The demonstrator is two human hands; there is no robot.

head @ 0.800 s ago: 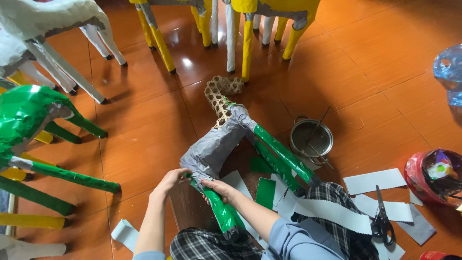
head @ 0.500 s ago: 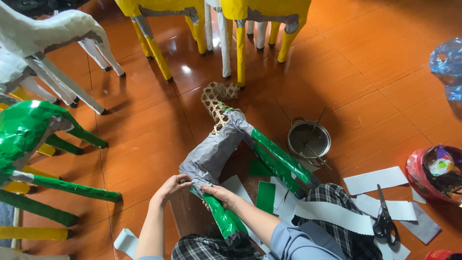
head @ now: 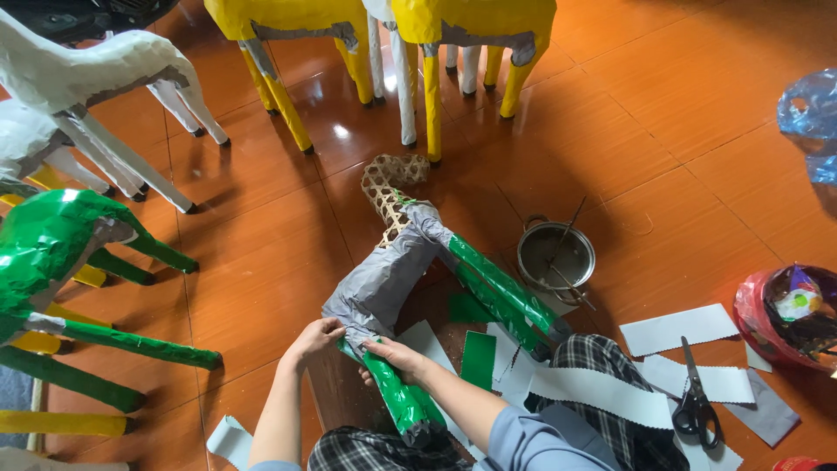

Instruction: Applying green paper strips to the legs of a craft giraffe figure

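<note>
A grey paper animal figure (head: pixel 384 283) lies on its side on the orange floor (head: pixel 261 262), long axis running away from the person. Its green leg (head: pixel 397 397) points toward their lap. The right hand (head: pixel 397 358) is wrapped around that leg; the left hand (head: pixel 311 338) presses the body just beside it.

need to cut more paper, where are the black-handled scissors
In the head view, the black-handled scissors lie lower right on white paper strips, beside the plaid-trousered knee.
</note>
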